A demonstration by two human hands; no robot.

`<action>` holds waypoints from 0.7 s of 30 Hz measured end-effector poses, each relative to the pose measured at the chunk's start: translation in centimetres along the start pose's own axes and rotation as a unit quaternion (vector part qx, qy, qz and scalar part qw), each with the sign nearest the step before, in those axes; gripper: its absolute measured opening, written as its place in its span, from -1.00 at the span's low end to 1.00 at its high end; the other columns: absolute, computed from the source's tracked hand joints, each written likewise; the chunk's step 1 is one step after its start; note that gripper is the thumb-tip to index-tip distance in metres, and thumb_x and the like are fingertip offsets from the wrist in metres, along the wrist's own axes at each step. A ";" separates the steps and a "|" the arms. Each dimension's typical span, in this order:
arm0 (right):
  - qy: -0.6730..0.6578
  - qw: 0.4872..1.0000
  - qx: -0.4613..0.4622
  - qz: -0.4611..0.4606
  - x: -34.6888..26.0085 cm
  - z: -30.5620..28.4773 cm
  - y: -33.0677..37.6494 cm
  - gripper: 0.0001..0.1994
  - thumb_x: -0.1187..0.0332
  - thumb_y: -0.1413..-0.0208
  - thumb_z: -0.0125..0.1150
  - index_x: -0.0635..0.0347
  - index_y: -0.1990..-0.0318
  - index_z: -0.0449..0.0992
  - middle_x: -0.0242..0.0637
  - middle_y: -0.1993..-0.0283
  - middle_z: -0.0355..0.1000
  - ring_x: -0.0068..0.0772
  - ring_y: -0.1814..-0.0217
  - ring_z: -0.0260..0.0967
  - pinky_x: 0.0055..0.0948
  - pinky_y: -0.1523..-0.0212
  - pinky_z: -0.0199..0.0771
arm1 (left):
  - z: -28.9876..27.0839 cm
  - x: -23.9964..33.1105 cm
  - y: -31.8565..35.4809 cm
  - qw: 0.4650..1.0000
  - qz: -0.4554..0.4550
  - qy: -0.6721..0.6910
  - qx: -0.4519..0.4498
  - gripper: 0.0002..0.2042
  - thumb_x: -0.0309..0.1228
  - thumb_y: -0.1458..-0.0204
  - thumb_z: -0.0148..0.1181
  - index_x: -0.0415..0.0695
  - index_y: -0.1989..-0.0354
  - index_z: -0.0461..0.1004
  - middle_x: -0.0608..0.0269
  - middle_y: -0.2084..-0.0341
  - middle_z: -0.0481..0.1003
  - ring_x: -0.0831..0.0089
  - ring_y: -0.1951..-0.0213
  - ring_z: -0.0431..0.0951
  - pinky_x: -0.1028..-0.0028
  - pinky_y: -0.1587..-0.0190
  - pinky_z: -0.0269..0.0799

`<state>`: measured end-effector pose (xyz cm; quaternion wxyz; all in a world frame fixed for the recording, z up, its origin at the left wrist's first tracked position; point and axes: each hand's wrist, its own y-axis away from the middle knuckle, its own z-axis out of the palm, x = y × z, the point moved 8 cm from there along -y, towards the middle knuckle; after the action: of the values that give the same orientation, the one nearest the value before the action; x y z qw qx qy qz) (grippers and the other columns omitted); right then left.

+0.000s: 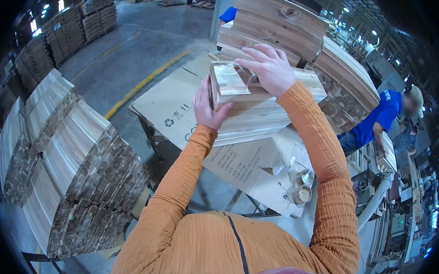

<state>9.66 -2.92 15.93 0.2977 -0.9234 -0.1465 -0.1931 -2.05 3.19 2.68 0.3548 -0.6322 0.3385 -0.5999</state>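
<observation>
My left hand (209, 107) is wrapped round the near left end of a thick wooden board (262, 94), thumb on the front edge and fingers on the end. A shiny, brownish patch (230, 78) covers the board's top at that end; I cannot tell whether it is film or a coating. Over the board's top, my right hand (271, 70) has its fingers stretched out and apart, pointing left, with nothing visibly gripped. Below the held board lie more pale wooden boards (251, 121), on the cardboard-covered table (165, 97).
Tall stacks of boards (76, 159) stand to the left, and another board stack (278, 20) rises behind the table. Small containers (301, 187) sit on the cardboard's near right corner. A co-worker in a blue shirt (379, 113) works at the right, near a pale hose (376, 200).
</observation>
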 end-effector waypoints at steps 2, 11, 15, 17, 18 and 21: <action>-0.002 1.000 -0.003 0.011 0.2 0.0 0.3 -0.54 0.49 0.07 0.09 -0.23 -0.03 0.45 -0.45 -0.20 0.25 -0.29 -0.28 0.08 -0.15 -0.21 0.08 | 0.0 0.2 0.1 1.000 0.001 -0.005 -0.002 -0.06 0.15 0.28 0.24 -0.32 -0.18 0.13 -0.10 0.07 0.38 0.03 0.09 0.40 0.19 -0.01 0.21; 0.008 0.999 -0.009 0.033 0.3 0.4 0.7 -0.53 0.47 0.06 0.09 -0.22 -0.06 0.41 -0.46 -0.21 0.25 -0.27 -0.29 0.06 -0.13 -0.21 0.07 | 0.2 -0.2 0.0 1.000 -0.002 0.022 -0.007 -0.09 0.09 0.28 0.26 -0.33 -0.18 0.14 -0.12 0.02 0.36 0.01 0.02 0.37 0.19 -0.06 0.19; -0.022 0.999 -0.023 0.030 -0.9 0.4 -0.1 -0.49 0.42 0.14 0.21 -0.21 -0.06 0.41 -0.45 -0.21 0.24 -0.26 -0.30 0.04 -0.11 -0.21 0.07 | 0.1 -0.3 0.0 1.000 -0.005 0.020 -0.007 -0.08 0.11 0.28 0.26 -0.32 -0.18 0.13 -0.11 0.00 0.35 0.01 0.00 0.36 0.19 -0.07 0.18; -0.033 0.999 -0.018 0.028 -1.1 0.1 -0.2 -0.46 0.41 0.19 0.25 -0.21 -0.06 0.41 -0.44 -0.21 0.24 -0.26 -0.30 0.03 -0.11 -0.21 0.07 | 0.1 -0.2 0.0 1.000 -0.003 0.015 -0.006 -0.08 0.12 0.28 0.25 -0.31 -0.18 0.13 -0.11 0.00 0.35 0.00 0.00 0.36 0.18 -0.07 0.18; -0.035 0.999 -0.016 0.025 -1.2 0.1 -0.2 -0.45 0.41 0.21 0.27 -0.21 -0.06 0.41 -0.45 -0.21 0.24 -0.26 -0.31 0.03 -0.12 -0.21 0.07 | 0.0 -0.1 0.0 1.000 -0.002 0.010 -0.005 -0.08 0.13 0.27 0.25 -0.31 -0.18 0.13 -0.11 0.00 0.35 0.00 0.00 0.36 0.18 -0.07 0.18; -0.040 0.999 -0.021 0.022 -1.1 0.3 -0.2 -0.43 0.41 0.23 0.28 -0.24 -0.07 0.41 -0.45 -0.21 0.24 -0.26 -0.31 0.03 -0.11 -0.22 0.06 | 0.0 0.2 0.1 1.000 -0.001 0.002 -0.003 -0.08 0.15 0.26 0.23 -0.31 -0.19 0.13 -0.11 0.00 0.35 0.00 -0.01 0.36 0.18 -0.07 0.18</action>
<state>8.68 -2.80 15.31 0.2759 -0.9395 -0.1338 -0.1526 -2.04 2.95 2.69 0.3518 -0.6323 0.3408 -0.6002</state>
